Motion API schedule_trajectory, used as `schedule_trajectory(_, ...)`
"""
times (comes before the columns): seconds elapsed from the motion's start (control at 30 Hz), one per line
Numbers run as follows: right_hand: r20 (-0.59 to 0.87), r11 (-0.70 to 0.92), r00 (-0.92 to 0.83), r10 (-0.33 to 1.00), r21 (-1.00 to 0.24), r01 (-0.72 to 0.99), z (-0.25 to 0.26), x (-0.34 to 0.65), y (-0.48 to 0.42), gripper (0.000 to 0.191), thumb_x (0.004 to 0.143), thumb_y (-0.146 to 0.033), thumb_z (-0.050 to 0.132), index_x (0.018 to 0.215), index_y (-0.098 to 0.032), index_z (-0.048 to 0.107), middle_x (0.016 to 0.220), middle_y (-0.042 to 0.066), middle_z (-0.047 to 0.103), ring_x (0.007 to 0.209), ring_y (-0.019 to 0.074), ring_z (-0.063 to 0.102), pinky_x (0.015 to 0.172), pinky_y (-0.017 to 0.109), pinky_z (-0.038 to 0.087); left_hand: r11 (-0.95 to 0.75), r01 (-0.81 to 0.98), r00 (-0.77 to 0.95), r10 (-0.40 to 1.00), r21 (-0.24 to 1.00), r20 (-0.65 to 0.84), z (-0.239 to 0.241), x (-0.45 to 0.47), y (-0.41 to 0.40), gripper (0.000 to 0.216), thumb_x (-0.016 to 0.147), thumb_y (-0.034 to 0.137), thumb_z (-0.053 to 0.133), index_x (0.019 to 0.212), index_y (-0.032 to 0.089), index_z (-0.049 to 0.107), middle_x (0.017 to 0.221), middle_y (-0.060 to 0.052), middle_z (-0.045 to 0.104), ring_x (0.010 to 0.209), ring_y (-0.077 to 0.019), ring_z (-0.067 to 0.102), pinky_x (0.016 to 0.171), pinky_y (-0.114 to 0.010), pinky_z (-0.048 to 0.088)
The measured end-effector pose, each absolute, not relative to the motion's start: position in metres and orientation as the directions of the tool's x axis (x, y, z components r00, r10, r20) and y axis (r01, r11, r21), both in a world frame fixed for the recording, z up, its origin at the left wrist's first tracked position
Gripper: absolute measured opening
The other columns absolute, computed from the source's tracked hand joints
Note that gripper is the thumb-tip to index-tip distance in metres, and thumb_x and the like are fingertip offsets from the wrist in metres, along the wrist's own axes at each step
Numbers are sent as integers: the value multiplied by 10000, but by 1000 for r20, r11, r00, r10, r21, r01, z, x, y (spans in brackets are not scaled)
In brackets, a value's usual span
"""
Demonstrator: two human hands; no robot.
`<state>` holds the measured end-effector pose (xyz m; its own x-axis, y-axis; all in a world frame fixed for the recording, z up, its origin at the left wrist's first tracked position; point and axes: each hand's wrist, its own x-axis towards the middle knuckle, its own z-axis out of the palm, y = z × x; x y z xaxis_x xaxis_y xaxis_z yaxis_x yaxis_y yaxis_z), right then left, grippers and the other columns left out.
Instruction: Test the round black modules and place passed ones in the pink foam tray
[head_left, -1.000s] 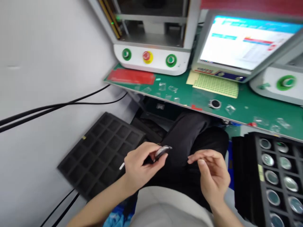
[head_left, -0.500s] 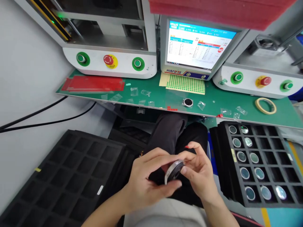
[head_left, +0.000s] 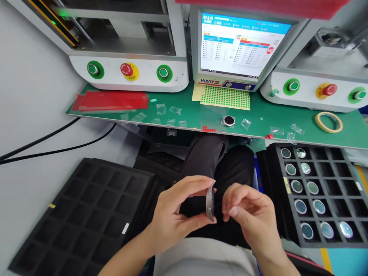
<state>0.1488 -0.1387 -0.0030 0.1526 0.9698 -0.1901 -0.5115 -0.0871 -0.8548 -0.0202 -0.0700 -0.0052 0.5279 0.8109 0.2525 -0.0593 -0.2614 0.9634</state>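
Observation:
My left hand (head_left: 175, 214) grips a round metal disc part (head_left: 210, 202) on edge between thumb and fingers, over my lap. My right hand (head_left: 250, 220) is just to the right of the disc, its fingers curled and pinched near the rim; whether they touch it I cannot tell. A black foam tray (head_left: 356, 237) at my right holds several round shiny parts (head_left: 300, 206) in its left columns. Another black foam tray (head_left: 86, 214) with bare cells lies at my left.
A green bench (head_left: 258, 115) runs across, with a round black part (head_left: 228, 120), small clear bags, red strips (head_left: 110, 101), a sheet of green dots (head_left: 225, 96) and a tape roll (head_left: 328, 122). Behind stand two machines with green and red buttons and a monitor (head_left: 238, 46). Cables hang left.
The view swung right and steadied. My left hand turned the disc up on edge, and my right hand came in to it, then drew slightly back.

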Motion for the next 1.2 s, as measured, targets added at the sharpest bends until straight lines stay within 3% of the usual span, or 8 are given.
schedule_trajectory(0.1, -274, -219, -7, 962, -755, -618, 6, 148, -142, 57, 763, -211, 785, 748, -194, 733, 676, 10, 629, 581, 91, 570, 453, 145, 525, -380, 9, 534, 784, 925, 317, -2, -20, -73, 625, 710, 117, 813, 1281, 255, 598, 1187, -72, 671, 1007, -194, 691, 878, -297, 609)
schedule_trajectory(0.23, -352, -323, -94, 931, -680, -658, 11, 147, -141, 92, 744, -234, 800, 721, -175, 733, 647, 12, 616, 535, 72, 544, 427, 122, 518, -502, 86, 563, 737, 860, 374, 5, -21, -73, 569, 749, 131, 785, 1278, 216, 595, 1198, -70, 687, 1018, -175, 697, 895, -251, 594)
schedule_trajectory(0.53, -371, -382, -174, 912, -612, -693, 9, 147, -141, 81, 750, -202, 790, 720, -177, 720, 612, -17, 604, 458, 44, 509, 418, 111, 525, -588, 108, 608, 677, 802, 414, 16, -22, -70, 452, 796, 154, 744, 1228, 170, 611, 1202, -74, 696, 1024, -133, 699, 929, -181, 566)
schedule_trajectory(0.97, -379, -374, -150, 913, -633, -678, 10, 145, -141, 126, 744, -241, 795, 714, -176, 692, 591, -32, 559, 432, 42, 464, 410, 135, 524, -594, 102, 613, 670, 798, 420, 18, -22, -68, 477, 821, 148, 716, 1279, 223, 603, 1211, -39, 694, 1027, -137, 695, 915, -207, 589)
schedule_trajectory(1.2, -408, -282, -53, 911, -526, -802, 15, 132, -136, 276, 704, -200, 818, 768, -207, 550, 584, -74, 560, 447, 44, 477, 454, 163, 558, -605, 111, 630, 656, 789, 415, 17, -22, -68, 570, 837, 161, 699, 1366, 292, 533, 1205, -40, 697, 1030, -150, 691, 876, -237, 611)
